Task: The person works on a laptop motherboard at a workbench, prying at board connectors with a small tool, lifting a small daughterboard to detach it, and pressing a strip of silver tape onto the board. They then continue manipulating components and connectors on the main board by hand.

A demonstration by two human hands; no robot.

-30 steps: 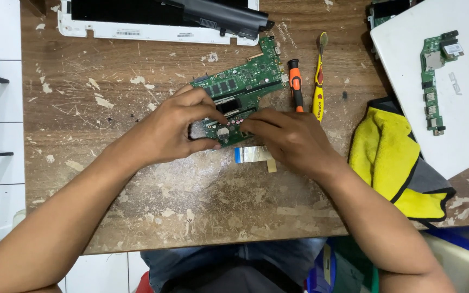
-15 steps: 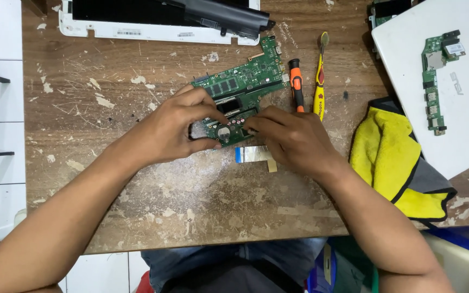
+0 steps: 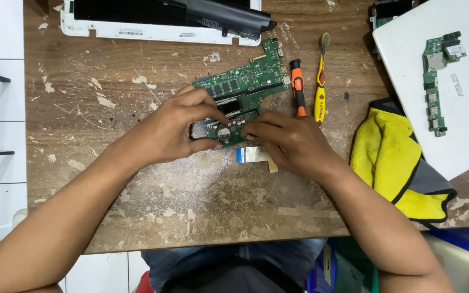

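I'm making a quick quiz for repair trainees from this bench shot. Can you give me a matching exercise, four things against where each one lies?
Things:
1. large green circuit board
2. small green circuit board
3. orange-handled screwdriver
4. yellow cloth

Places:
A. on the white laptop lid at upper right
B. partly under the lid's lower left edge
C. under the fingertips of the left hand and right hand
D. on the table between the big board and a yellow-handled brush

Pairs: 1-C, 2-A, 3-D, 4-B
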